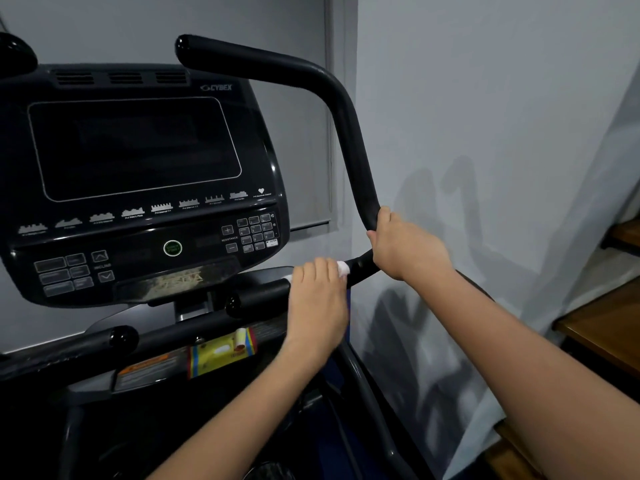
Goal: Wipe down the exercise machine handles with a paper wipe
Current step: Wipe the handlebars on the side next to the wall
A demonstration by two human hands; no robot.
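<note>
A black curved handle (pixel 343 112) rises on the machine's right side and bends down to a lower black bar (pixel 360 268). My right hand (pixel 405 247) grips the handle at that bend. My left hand (pixel 317 299) is curled round the lower bar just left of it, with a white paper wipe (pixel 343 267) pressed under its fingers; only a small edge of the wipe shows. Two short black grips (pixel 256 299) (pixel 117 337) stick out below the console.
The machine's dark console (pixel 138 168) with screen and buttons fills the left. A grey wall (pixel 485 133) stands close on the right. Wooden stair steps (pixel 595 334) sit at the far right. A yellow label (pixel 221 351) is on the frame below.
</note>
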